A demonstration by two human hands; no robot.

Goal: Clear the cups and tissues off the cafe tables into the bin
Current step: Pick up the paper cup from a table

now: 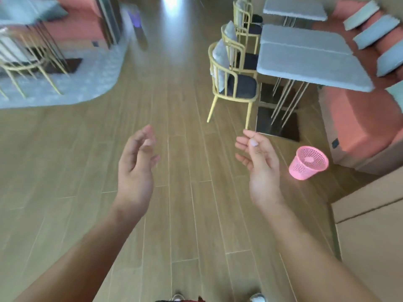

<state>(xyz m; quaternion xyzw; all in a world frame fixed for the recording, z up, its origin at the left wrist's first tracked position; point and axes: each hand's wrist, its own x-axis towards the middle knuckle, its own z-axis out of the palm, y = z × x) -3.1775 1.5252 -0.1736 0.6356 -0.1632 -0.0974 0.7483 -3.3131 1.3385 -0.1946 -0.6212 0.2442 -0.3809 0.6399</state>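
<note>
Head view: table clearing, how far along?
Looks done: the grey rectangular tabletops at right show no cups or tissues; the pink plastic mesh bin holds something pale. In hand: nothing, left hand and right hand are empty. Left: the blurred grey table far left can't be judged.

A pale blob (308, 159) in the pink bin (302, 170) is too blurred to identify; shoes (258, 298) are cropped below.
</note>
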